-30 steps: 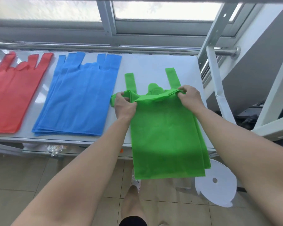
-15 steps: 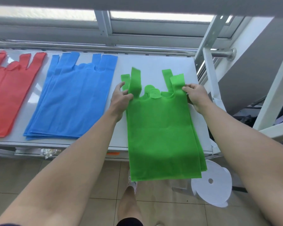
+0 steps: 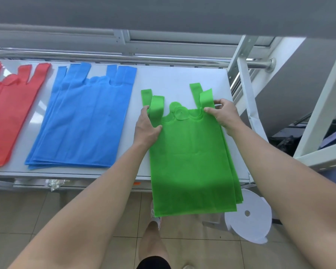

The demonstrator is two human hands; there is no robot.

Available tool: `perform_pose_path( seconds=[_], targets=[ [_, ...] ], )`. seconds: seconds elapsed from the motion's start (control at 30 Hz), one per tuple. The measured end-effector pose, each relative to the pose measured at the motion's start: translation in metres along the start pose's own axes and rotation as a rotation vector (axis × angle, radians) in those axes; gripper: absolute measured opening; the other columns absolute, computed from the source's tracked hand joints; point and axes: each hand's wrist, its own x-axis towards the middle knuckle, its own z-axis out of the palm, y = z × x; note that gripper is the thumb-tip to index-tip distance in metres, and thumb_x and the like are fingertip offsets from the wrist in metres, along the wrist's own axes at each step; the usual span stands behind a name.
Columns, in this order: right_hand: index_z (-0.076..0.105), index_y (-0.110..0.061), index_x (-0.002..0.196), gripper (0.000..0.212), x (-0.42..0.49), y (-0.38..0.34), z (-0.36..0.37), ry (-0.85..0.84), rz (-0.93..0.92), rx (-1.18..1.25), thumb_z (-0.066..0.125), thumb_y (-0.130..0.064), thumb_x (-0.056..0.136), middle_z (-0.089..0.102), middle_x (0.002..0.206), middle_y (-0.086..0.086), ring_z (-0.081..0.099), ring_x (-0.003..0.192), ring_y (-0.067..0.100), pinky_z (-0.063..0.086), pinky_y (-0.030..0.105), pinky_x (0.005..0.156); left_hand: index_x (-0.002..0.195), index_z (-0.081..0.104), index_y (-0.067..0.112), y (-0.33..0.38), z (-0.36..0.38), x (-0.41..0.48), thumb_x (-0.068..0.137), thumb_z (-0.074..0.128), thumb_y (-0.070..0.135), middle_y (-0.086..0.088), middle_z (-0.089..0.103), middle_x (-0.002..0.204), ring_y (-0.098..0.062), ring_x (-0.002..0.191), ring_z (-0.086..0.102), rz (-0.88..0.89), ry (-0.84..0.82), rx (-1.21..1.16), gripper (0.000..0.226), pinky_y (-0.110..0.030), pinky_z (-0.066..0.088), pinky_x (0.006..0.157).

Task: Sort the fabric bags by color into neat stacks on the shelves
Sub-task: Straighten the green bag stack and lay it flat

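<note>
The green bags [image 3: 192,162] lie at the 3 o'clock end of the shelf [image 3: 175,78], bottoms hanging off toward 6 o'clock. The left hand [image 3: 146,126] and right hand [image 3: 224,115] each pinch a top corner. Let go now, and the pile could slide off — too much hangs over.

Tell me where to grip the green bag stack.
Pinch both upper corners of the green bag stack, just below the straps, from its outer sides. Its bottom overhangs the shelf front and layers fan at the right edge, so gripping both corners likely keeps them together.
</note>
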Motion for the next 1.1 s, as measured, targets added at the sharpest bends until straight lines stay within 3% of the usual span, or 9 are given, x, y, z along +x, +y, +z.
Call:
perform_pose_path(
  seconds=[0.07,0.2,0.3,0.5,0.67,0.83,0.97,1.03,1.1],
  targets=[
    [0.065,-0.014,0.118,0.03,-0.004,-0.001,0.0,-0.045,-0.02,0.064,0.077,-0.014,0.09,0.072,0.113,0.009,0.071,0.102,0.024,0.06,0.031,0.079,0.157,0.028,0.014,-0.001,0.0,0.0,0.088,0.078,0.014,-0.009,0.045,0.156,-0.025,0.145,0.041,0.02,0.0,0.025,0.085,-0.033,0.034,0.118],
    [0.071,-0.019,0.103,0.019,-0.01,0.003,-0.004,-0.052,-0.031,0.152,0.074,-0.012,0.085,0.077,0.1,0.008,0.072,0.089,0.024,0.059,0.054,0.092,0.158,0.028,0.011,-0.003,0.0,0.001,0.089,0.078,0.014,-0.008,0.042,0.158,-0.025,0.146,0.04,0.049,-0.006,0.05,0.086,-0.035,0.032,0.121],
    [0.073,-0.018,0.106,0.025,-0.016,0.006,-0.008,-0.068,-0.048,0.196,0.072,-0.011,0.082,0.079,0.102,0.01,0.075,0.096,0.034,0.057,0.058,0.094,0.158,0.028,0.011,-0.006,0.002,0.003,0.088,0.079,0.014,-0.008,0.043,0.158,-0.026,0.146,0.041,0.062,-0.004,0.052,0.086,-0.039,0.033,0.122],
    [0.066,-0.015,0.112,0.035,-0.011,0.005,-0.015,-0.05,-0.053,0.347,0.078,-0.012,0.08,0.076,0.112,0.014,0.072,0.105,0.039,0.057,0.055,0.095,0.159,0.026,0.011,-0.006,0.003,0.003,0.088,0.079,0.012,-0.008,0.041,0.16,-0.026,0.147,0.039,0.065,-0.002,0.045,0.089,-0.04,0.032,0.123],
    [0.057,-0.023,0.126,0.045,0.001,0.019,-0.01,-0.002,0.182,0.128,0.077,-0.021,0.085,0.068,0.118,0.012,0.058,0.078,0.019,0.047,0.037,0.067,0.157,0.028,0.016,-0.004,0.003,0.002,0.09,0.077,0.015,-0.013,0.049,0.151,-0.028,0.141,0.046,0.009,0.034,-0.016,0.083,-0.043,0.039,0.118],
    [0.056,-0.018,0.133,0.046,0.019,0.013,-0.007,0.031,0.152,0.023,0.074,-0.018,0.091,0.062,0.126,0.012,0.048,0.072,0.008,0.044,0.028,0.06,0.149,0.042,0.022,-0.001,0.001,0.009,0.096,0.065,0.01,-0.003,0.058,0.112,-0.022,0.099,0.061,-0.042,0.162,-0.104,0.059,-0.047,0.055,0.094],
    [0.049,-0.019,0.143,0.057,0.03,0.001,-0.001,-0.019,0.096,0.011,0.075,-0.013,0.091,0.056,0.131,0.006,0.058,0.092,0.017,0.051,0.035,0.082,0.157,0.038,0.038,0.0,-0.005,0.012,0.09,0.058,0.004,-0.002,0.062,0.116,-0.019,0.086,0.063,-0.001,0.101,-0.116,0.077,-0.038,0.058,0.082],
    [0.043,-0.02,0.148,0.066,0.035,-0.004,0.001,-0.062,0.09,0.052,0.074,-0.008,0.092,0.053,0.131,0.007,0.06,0.111,0.025,0.05,0.042,0.101,0.16,0.03,0.039,0.006,-0.008,0.018,0.091,0.062,0.008,-0.007,0.061,0.125,-0.022,0.099,0.063,0.028,0.056,-0.135,0.082,-0.035,0.056,0.087],
    [0.042,-0.019,0.15,0.069,0.041,-0.006,0.003,-0.077,0.114,0.1,0.073,-0.002,0.091,0.054,0.137,0.011,0.066,0.111,0.029,0.054,0.051,0.102,0.162,0.021,0.032,0.013,-0.01,0.029,0.094,0.07,0.015,-0.008,0.056,0.134,-0.021,0.108,0.059,-0.021,0.037,-0.179,0.086,-0.031,0.05,0.088]
  ],
)
